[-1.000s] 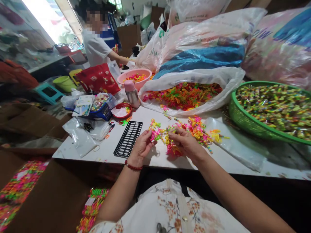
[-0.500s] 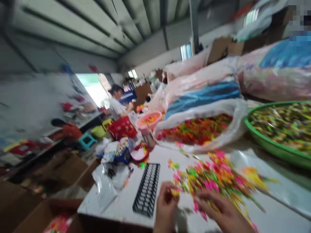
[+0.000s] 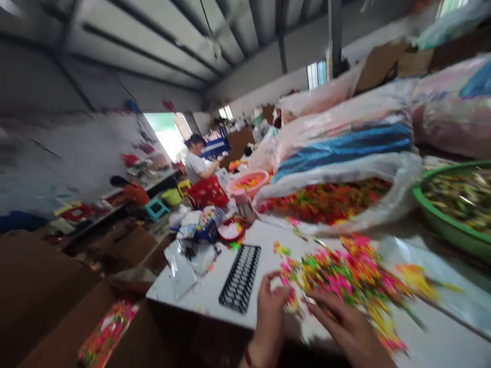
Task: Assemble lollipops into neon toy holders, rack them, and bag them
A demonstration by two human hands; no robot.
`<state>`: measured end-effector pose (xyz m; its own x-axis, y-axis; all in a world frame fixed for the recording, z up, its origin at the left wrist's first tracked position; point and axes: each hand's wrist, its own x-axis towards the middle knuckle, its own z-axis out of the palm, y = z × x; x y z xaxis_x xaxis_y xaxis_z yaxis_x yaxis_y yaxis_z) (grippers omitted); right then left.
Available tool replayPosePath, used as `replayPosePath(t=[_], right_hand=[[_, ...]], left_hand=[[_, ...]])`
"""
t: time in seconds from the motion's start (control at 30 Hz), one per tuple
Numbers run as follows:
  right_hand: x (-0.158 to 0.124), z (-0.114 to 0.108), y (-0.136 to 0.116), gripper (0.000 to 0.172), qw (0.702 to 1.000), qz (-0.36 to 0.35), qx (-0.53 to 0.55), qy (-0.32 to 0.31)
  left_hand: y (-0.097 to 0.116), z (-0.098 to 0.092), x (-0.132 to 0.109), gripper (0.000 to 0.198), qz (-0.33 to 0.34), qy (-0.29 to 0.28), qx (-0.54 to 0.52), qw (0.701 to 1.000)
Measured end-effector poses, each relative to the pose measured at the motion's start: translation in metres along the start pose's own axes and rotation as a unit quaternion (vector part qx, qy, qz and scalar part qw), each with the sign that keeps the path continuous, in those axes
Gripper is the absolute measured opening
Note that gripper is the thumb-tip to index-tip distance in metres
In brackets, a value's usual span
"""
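Observation:
A heap of small bright plastic pieces [image 3: 337, 271], pink, yellow, green and orange, lies on the white table. At its near left edge my left hand [image 3: 271, 304] is closed, thumb and fingers curled around a small pink-and-yellow plastic piece [image 3: 292, 300]. My right hand [image 3: 343, 319] is just to the right, at the front of the heap. Its thumb and fingers are pinched close together, with a pale glint at the tips; what they hold is blurred. Left of my hands lies a black rack with rows of slots [image 3: 241, 278].
Behind the heap is an open plastic sack [image 3: 276, 222] of coloured pieces. A green-rimmed basin [image 3: 441, 214] stands at right, a pink basin [image 3: 245, 191] farther back. An open cardboard box [image 3: 65, 327] sits below left. A person [image 3: 197, 163] works beyond the table.
The view has swung left, so the scene sits farther right. More of the box of coloured pieces shows at lower left. My hands stay near each other at the heap's edge.

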<state>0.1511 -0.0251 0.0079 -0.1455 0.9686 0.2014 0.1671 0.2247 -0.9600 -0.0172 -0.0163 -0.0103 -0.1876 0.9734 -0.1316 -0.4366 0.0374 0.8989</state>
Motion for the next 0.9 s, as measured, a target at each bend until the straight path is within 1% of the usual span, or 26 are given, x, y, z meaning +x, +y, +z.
replayPosePath(t=[0.03, 0.07, 0.1, 0.13, 0.2, 0.27, 0.33, 0.47, 0.57, 0.63, 0.77, 0.9], right_hand=[[-0.003, 0.001, -0.004, 0.031, 1.0, 0.001, -0.012, 0.006], [-0.004, 0.003, -0.006, 0.032, 1.0, 0.004, -0.017, 0.018], [-0.005, 0.005, -0.006, 0.032, 1.0, 0.013, -0.016, 0.018], [-0.005, 0.007, -0.005, 0.032, 0.999, 0.024, -0.01, 0.026], [-0.004, 0.008, -0.002, 0.032, 0.998, 0.049, 0.015, 0.028], [-0.004, 0.008, -0.001, 0.031, 0.997, 0.066, 0.034, 0.031], [-0.004, 0.007, -0.001, 0.029, 0.996, 0.074, 0.039, 0.026], [-0.003, 0.009, -0.005, 0.026, 0.996, 0.075, 0.043, 0.009], [-0.002, 0.012, -0.006, 0.025, 0.996, 0.076, 0.051, -0.001], [-0.001, 0.013, -0.005, 0.025, 0.995, 0.079, 0.062, -0.002], [0.0, 0.014, -0.003, 0.025, 0.992, 0.088, 0.087, 0.001], [0.0, 0.014, -0.002, 0.023, 0.996, 0.07, 0.047, 0.022]], left_hand=[[0.007, 0.002, -0.004, 0.045, -0.018, 0.001, -0.024, 1.0], [0.013, 0.004, -0.006, 0.047, -0.046, -0.001, -0.044, 0.998], [0.017, 0.005, -0.006, 0.047, -0.078, -0.002, -0.063, 0.995], [0.02, 0.005, -0.005, 0.043, -0.115, -0.012, -0.077, 0.99], [0.021, 0.005, -0.003, 0.036, -0.163, -0.007, -0.088, 0.983], [0.018, 0.006, -0.006, 0.034, -0.182, -0.008, -0.082, 0.98], [0.015, 0.009, -0.01, 0.036, -0.171, -0.014, -0.061, 0.983], [0.009, 0.015, -0.015, 0.037, -0.096, -0.025, 0.036, 0.994], [0.007, 0.015, -0.016, 0.033, -0.045, -0.012, 0.131, 0.99], [0.006, 0.014, -0.017, 0.031, -0.016, -0.001, 0.174, 0.985], [0.004, 0.013, -0.016, 0.031, -0.003, -0.006, 0.202, 0.979], [0.003, 0.012, -0.014, 0.032, -0.001, -0.001, 0.194, 0.981]])
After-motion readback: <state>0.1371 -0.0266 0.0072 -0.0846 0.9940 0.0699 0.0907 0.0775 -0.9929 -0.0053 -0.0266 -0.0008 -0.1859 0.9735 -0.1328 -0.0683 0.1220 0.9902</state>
